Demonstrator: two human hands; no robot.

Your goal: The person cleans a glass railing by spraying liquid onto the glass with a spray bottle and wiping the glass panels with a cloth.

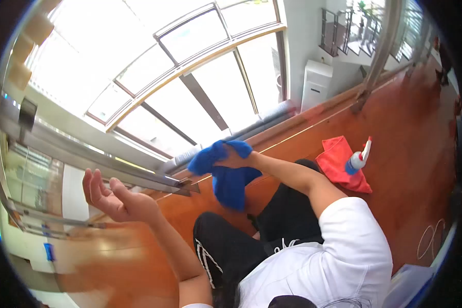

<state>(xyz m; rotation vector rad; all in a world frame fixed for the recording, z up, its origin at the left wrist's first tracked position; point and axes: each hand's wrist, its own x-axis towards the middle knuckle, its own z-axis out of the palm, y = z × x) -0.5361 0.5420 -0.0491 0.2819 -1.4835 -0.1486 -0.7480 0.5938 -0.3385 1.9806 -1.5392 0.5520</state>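
Note:
My right hand [235,158] grips a blue cloth [230,187], which is bunched at the top and hangs down in front of my knees, beside the low ledge along the glass. My left hand [120,199] is raised near the metal rail, palm turned up and fingers loosely apart, holding nothing. A red cloth [336,156] lies spread on the floor to my right. Next to it, partly over its edge, is a spray bottle [355,163] with blue liquid and a white and red trigger head.
A metal railing post [164,182] with glass runs along my left and front. Beyond it are tall windows [200,97] and a white cabinet [315,84]. Reddish-brown flooring [400,154] stretches to the right, where a pale cord [428,238] lies.

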